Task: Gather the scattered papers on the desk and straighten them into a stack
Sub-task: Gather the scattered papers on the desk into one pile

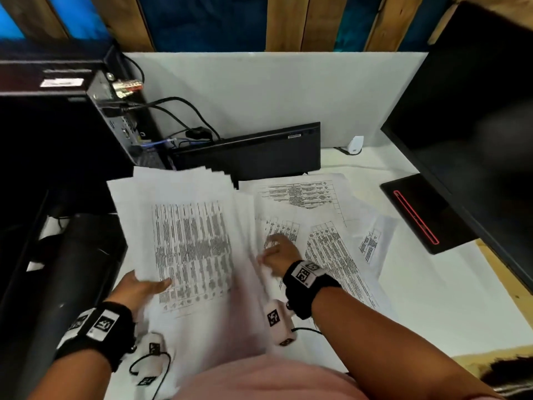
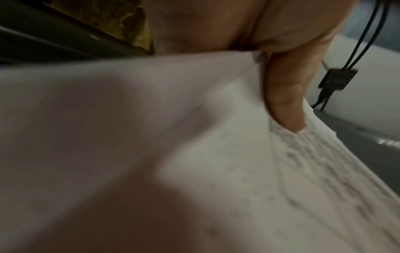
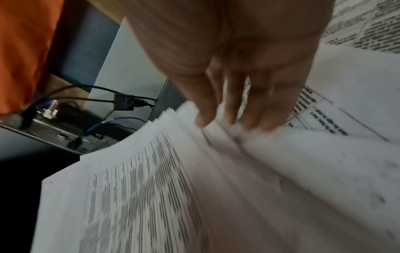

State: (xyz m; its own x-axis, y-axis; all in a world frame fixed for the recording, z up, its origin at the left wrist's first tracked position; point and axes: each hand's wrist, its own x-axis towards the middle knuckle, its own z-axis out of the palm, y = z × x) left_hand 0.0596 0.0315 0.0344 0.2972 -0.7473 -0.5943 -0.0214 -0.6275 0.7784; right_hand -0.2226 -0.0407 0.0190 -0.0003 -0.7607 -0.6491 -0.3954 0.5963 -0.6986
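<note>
A fanned bundle of printed papers (image 1: 187, 241) is lifted at the left of the white desk (image 1: 432, 298). My left hand (image 1: 155, 285) grips its near left edge, with the thumb (image 2: 285, 102) pressed on the top sheet (image 2: 173, 137). My right hand (image 1: 274, 249) reaches between the bundle and the loose sheets. Its straight fingers (image 3: 229, 118) touch the sheet edges (image 3: 194, 145); the thumb is hidden. Loose printed sheets (image 1: 331, 255) lie overlapped on the desk to the right, one (image 1: 372, 241) sticking out furthest.
A black keyboard (image 1: 251, 151) leans on the white partition behind the papers. A computer tower (image 1: 121, 111) with cables stands at the back left. A dark monitor (image 1: 476, 125) and its base (image 1: 418, 212) fill the right. A small white device (image 1: 355, 144) sits at the back.
</note>
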